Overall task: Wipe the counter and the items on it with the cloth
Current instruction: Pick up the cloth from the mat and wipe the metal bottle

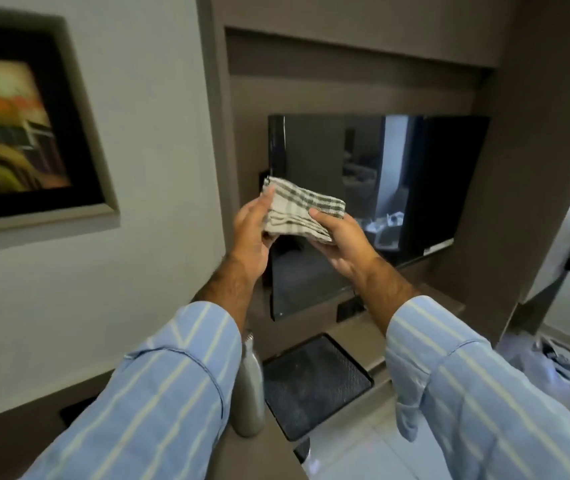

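Head view: both hands, left hand [252, 233] and right hand [340, 242], hold the folded cloth [302, 211] up before the TV [415, 174], fingers closed around its edges, likely squaring it into a pad before wiping; the tabletop [356, 344] lies below.

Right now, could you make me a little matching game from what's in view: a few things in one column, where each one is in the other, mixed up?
Things:
1. checked cloth
2. metal bottle
3. black tray
4. framed picture

Places:
A. hanging on the white wall at the left
B. held between the left hand and the right hand, in front of the dark screen
C. lying flat on the counter below the screen
D. standing upright beside the left sleeve

Pairs: 1-B, 2-D, 3-C, 4-A
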`<state>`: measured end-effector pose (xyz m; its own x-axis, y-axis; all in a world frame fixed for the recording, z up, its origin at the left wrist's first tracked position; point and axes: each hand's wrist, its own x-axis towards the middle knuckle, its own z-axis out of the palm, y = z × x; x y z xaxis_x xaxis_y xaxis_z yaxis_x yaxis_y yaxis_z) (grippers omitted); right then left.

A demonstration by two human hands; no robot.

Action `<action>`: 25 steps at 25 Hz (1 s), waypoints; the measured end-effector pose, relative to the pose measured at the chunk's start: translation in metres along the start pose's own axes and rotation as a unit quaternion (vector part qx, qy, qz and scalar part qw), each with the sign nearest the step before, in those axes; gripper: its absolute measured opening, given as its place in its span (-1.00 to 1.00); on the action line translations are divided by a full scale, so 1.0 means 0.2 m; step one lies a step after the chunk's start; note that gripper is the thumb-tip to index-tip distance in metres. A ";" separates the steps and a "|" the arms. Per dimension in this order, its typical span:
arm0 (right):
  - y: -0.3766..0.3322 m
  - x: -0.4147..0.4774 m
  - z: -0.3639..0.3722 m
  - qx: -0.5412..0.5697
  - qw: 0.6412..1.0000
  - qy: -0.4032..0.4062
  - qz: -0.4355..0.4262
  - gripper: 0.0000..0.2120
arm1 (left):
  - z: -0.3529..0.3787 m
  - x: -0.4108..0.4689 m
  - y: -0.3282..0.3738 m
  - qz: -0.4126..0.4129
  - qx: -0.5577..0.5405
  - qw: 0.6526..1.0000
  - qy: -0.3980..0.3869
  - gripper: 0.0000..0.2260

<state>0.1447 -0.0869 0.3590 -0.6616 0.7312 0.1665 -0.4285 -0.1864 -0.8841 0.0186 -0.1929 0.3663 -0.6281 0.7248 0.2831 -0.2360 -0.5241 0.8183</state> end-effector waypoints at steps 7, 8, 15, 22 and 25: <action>0.15 -0.11 0.52 -0.120 0.988 -0.069 0.063 -0.66 | -0.17 -0.13 0.22 0.085 -0.077 0.977 0.180 -0.82; 0.25 -0.10 0.51 -0.210 0.974 -0.058 0.062 -0.59 | -0.28 -0.14 0.20 0.095 -0.040 0.967 0.232 -0.81; 1.06 0.07 0.22 -0.655 0.738 -0.162 0.003 -0.46 | -1.02 -0.39 -0.48 -0.035 0.172 0.926 0.335 -0.69; 1.52 0.09 0.03 -0.588 0.786 -0.155 -0.112 -0.66 | -0.92 -0.71 -1.23 -0.014 0.287 0.889 0.357 -0.68; 1.56 0.10 0.03 -0.573 0.800 -0.131 -0.124 -0.64 | -0.96 -0.79 -1.45 0.015 0.271 0.880 0.390 -0.64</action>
<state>-0.0060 -0.1348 0.0903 -0.8136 0.4623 0.3525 0.1788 0.7759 -0.6049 0.0446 -0.2418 -0.0114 -0.9958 0.0757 0.0510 0.0438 -0.0941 0.9946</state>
